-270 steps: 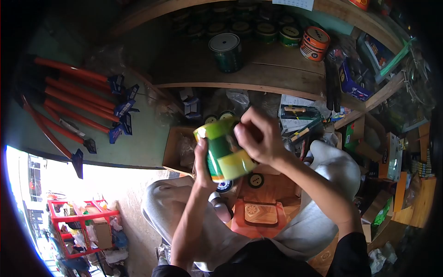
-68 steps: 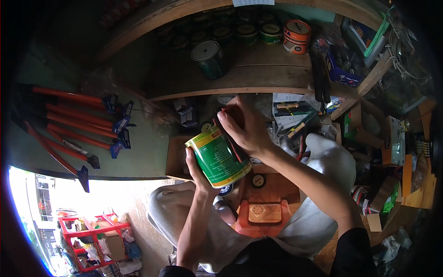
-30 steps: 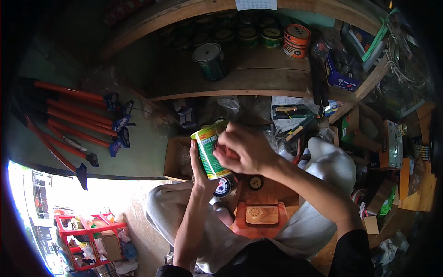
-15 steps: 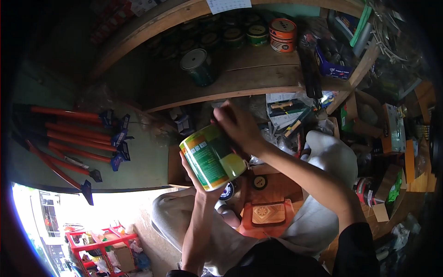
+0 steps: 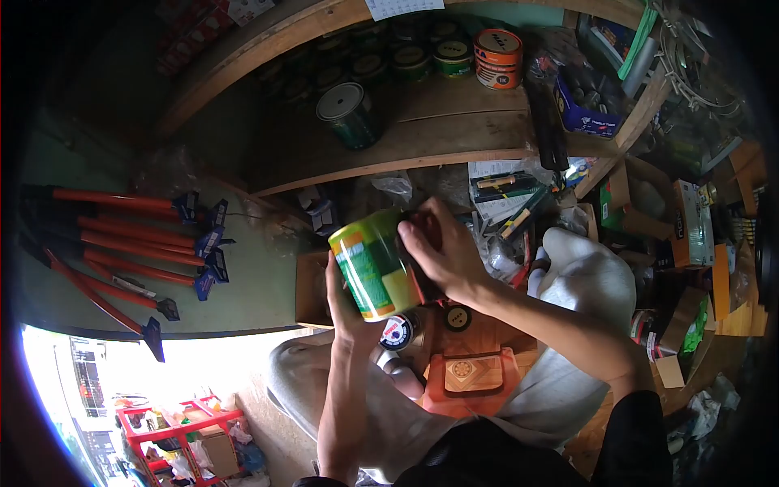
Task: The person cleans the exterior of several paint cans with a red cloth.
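Green-yellow can (image 5: 373, 266) clamped in left hand (image 5: 346, 312); label print blurred. Right hand (image 5: 442, 250) curled at can's side; grip cannot be told. "1K" read on orange tin (image 5: 498, 62).

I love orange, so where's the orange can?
The head view shows the orange can up top, right of centre, on the shelf beside a green can.
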Demonstrator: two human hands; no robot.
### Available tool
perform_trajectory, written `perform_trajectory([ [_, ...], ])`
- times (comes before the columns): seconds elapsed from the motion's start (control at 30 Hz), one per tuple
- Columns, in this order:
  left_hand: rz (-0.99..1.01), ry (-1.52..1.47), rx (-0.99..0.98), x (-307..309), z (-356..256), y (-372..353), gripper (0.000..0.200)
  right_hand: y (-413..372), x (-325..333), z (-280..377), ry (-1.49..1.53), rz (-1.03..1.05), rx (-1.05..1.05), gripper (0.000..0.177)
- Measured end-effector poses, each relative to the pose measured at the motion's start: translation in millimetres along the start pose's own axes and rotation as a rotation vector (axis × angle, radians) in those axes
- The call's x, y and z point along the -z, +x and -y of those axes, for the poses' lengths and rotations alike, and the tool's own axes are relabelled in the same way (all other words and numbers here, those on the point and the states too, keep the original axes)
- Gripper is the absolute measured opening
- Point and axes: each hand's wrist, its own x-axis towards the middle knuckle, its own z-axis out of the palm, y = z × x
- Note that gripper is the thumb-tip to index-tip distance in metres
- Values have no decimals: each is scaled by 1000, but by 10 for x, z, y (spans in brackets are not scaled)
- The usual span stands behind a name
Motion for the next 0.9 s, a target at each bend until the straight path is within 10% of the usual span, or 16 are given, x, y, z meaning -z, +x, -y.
perform_trajectory([
  [0.13, -62, 168, -146, 182, 136, 36, 60, -32, -91, 31, -225, -5, 555, 26],
  [0.47, -152, 157, -166, 84, 113, 40, 64, 22, -114, 174, -259, -4, 572, 28],
  [0.57, 330, -227, -33, 583, 165, 116, 68, 205, -54, 225, -165, 30, 241, 32],
  [0.63, -199, -24, -100, 51, 232, 13, 75, 333, -137, 47, 31, -28, 170, 32],
  [0.77, -202, 78, -337, 257, 226, 112, 72, 27, -142, 212, -67, 60, 187, 30],
  [0.9, -59, -79, -154, 437, 157, 131, 73, -35, -58, 159, -200, 176, 481, 26],
])
